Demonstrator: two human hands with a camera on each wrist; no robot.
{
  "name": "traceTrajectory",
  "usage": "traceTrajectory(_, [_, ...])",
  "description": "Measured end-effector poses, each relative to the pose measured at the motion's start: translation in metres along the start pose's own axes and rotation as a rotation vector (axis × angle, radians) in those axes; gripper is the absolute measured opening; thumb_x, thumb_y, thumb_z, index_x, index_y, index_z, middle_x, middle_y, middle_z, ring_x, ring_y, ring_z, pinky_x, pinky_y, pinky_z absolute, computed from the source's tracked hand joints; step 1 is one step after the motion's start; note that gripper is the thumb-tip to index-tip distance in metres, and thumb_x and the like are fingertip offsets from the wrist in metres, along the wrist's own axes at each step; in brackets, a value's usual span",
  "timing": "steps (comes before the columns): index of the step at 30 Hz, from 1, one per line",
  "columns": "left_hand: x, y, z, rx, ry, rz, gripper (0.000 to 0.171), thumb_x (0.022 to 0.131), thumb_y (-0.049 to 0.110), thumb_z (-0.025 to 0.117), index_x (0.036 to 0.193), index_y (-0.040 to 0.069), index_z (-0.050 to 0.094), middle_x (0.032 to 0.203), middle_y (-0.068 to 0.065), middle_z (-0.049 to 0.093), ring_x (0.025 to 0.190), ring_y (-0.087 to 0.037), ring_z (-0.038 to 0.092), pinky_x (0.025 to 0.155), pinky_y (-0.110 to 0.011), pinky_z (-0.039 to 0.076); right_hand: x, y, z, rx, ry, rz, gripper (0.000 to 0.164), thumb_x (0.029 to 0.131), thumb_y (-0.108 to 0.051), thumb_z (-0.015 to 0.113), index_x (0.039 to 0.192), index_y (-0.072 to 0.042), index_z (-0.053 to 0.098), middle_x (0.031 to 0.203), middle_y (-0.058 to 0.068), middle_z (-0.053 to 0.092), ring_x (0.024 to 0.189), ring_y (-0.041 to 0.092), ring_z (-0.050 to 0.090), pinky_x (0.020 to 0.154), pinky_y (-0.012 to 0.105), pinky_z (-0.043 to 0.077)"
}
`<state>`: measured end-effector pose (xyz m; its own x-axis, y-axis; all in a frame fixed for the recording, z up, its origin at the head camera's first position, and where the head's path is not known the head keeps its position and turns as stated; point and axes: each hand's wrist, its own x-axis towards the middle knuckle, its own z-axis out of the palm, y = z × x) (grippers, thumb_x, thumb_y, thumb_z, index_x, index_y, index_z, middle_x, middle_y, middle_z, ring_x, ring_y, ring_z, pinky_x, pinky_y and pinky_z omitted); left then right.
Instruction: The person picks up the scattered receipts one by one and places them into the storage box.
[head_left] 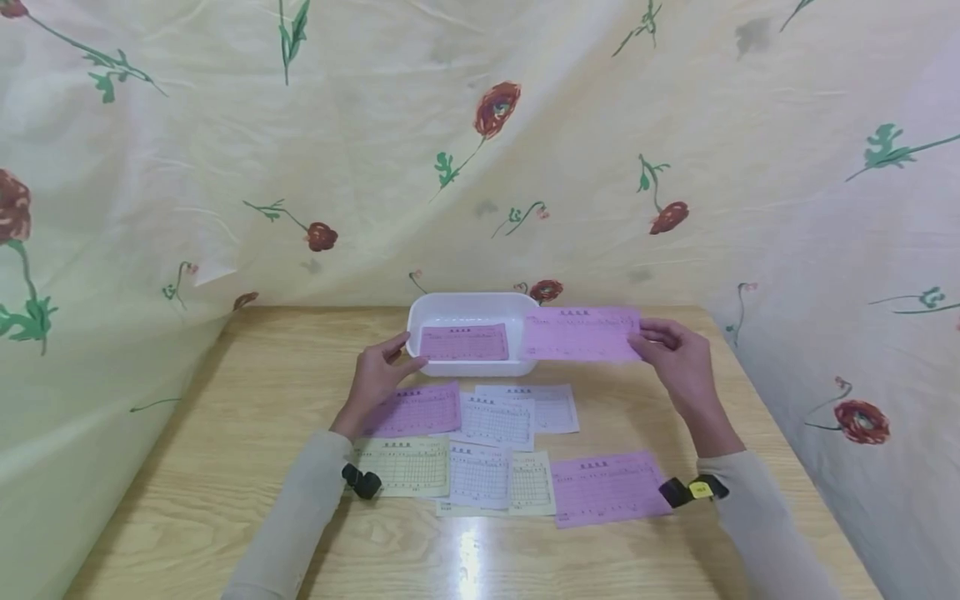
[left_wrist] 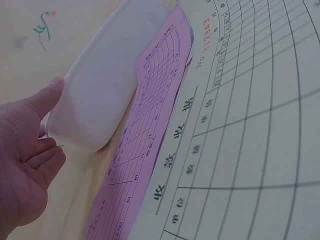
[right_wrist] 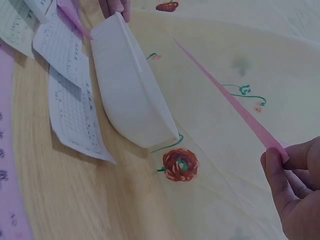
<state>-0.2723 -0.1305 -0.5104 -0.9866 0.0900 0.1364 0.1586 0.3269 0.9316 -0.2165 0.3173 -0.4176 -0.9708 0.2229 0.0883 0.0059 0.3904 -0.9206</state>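
Pink paper first: the held slip [head_left: 581,335] is up in the air, right end pinched between the thumb and fingers of the right hand [head_left: 678,358], left end overlapping the tub's right end in the head view. Right wrist view shows it edge-on, apart from the tub [head_left: 480,369]. Left hand [head_left: 378,371] has thumb and fingers around the tub's left end, seemingly steadying it; cannot tell how firm.

One pink slip, the inner slip [head_left: 465,343], is in the tub. On the table [head_left: 202,417], in front: left pink slip [head_left: 431,408] just beside the left hand, overlapping white slips [head_left: 498,421], pale green slips [head_left: 412,468] nearer, right pink slip [head_left: 611,490] by the right wrist.

Step in hand, probably: putting the held slip into the tub; taking it out can't be ruled out. Next move, if so, calls for shifting left, clearing the rim, lowering flat by the inner slip, then spreading the right fingers. Paper may bend or catch on the rim.
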Motion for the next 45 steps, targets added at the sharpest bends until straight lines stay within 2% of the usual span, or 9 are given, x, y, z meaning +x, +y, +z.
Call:
traceTrajectory(4, [0.001, 0.001, 0.001, 0.001, 0.005, -0.009, 0.074, 0.085, 0.031, 0.084, 0.146, 0.003, 0.052, 0.151, -0.017, 0.051, 0.138, -0.031, 0.053, 0.112, -0.036, 0.050, 0.011, -0.006, 0.011, 0.019, -0.010, 0.026, 0.046, 0.098, -0.024, 0.072, 0.135, 0.000, 0.060, 0.107, -0.004, 0.069, 0.091, 0.002, 0.068, 0.082, 0.013, 0.060])
traceTrajectory(11, [0.001, -0.001, -0.001, -0.004, 0.003, 0.008, 0.074, 0.086, 0.031, 0.084, 0.145, 0.001, 0.053, 0.151, -0.017, 0.052, 0.138, -0.031, 0.053, 0.112, -0.035, 0.049, 0.028, -0.011, 0.034, 0.136, -0.027, 0.042, 0.044, 0.098, -0.015, 0.071, 0.135, 0.004, 0.059, 0.113, 0.005, 0.069, 0.093, 0.003, 0.070, 0.085, 0.017, 0.061])
traceTrajectory(21, [0.002, -0.003, -0.001, -0.009, -0.004, 0.010, 0.075, 0.085, 0.034, 0.084, 0.146, 0.002, 0.052, 0.151, -0.017, 0.051, 0.138, -0.031, 0.053, 0.113, -0.035, 0.049, 0.048, -0.016, 0.077, 0.237, -0.073, 0.066, 0.041, 0.097, -0.010, 0.071, 0.133, 0.005, 0.060, 0.123, 0.019, 0.068, 0.094, 0.007, 0.071, 0.086, 0.021, 0.062])
traceTrajectory(32, [0.004, -0.002, 0.000, -0.001, 0.012, -0.004, 0.073, 0.085, 0.031, 0.085, 0.145, 0.003, 0.054, 0.151, -0.016, 0.052, 0.137, -0.031, 0.053, 0.111, -0.033, 0.050, 0.060, -0.022, 0.128, 0.249, -0.100, 0.056, 0.034, 0.095, -0.004, 0.073, 0.127, 0.004, 0.065, 0.120, 0.023, 0.070, 0.094, 0.013, 0.071, 0.085, 0.025, 0.064])
traceTrajectory(38, [0.004, -0.001, 0.000, -0.001, 0.013, -0.015, 0.072, 0.085, 0.029, 0.085, 0.145, 0.004, 0.054, 0.150, -0.016, 0.052, 0.137, -0.030, 0.054, 0.110, -0.031, 0.051, 0.064, -0.024, 0.151, 0.188, -0.084, 0.039, 0.032, 0.092, -0.003, 0.074, 0.124, 0.001, 0.068, 0.118, 0.021, 0.071, 0.101, 0.023, 0.071, 0.083, 0.023, 0.064])
traceTrajectory(45, [0.005, -0.003, -0.001, -0.006, 0.008, -0.002, 0.072, 0.085, 0.028, 0.085, 0.144, 0.003, 0.054, 0.149, -0.016, 0.053, 0.136, -0.028, 0.055, 0.110, -0.030, 0.050, 0.069, -0.026, 0.171, 0.132, -0.084, 0.049, 0.032, 0.090, -0.002, 0.076, 0.122, 0.000, 0.070, 0.115, 0.020, 0.073, 0.100, 0.028, 0.073, 0.079, 0.025, 0.065])
